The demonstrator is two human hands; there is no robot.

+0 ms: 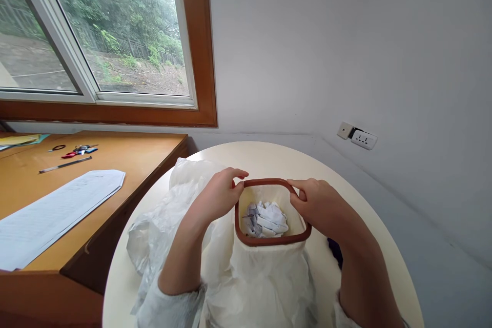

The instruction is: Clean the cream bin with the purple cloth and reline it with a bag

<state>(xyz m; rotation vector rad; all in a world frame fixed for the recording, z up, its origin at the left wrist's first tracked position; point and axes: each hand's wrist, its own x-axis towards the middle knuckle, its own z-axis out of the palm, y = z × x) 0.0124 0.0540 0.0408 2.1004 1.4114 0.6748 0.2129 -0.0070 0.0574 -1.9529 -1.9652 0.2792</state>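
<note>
A small cream bin with a brown rim (265,241) stands on the round table, with crumpled white paper (265,219) inside it. My left hand (221,192) is at the rim's far left corner, thumb against the rim and fingers reaching above it. At the far right corner, my right hand (321,205) pinches the rim between thumb and fingers. A thin white plastic bag (265,287) bunches around the bin's near side. More of the translucent plastic (165,215) spreads over the table to the left, partly behind my left forearm.
The round cream table (346,184) meets a wooden desk (154,148) on the left. On the desk lie papers (65,210), a pen (65,164) and keys (80,150). A dark object (335,252) is partly hidden by my right forearm. A socket (364,139) is on the wall.
</note>
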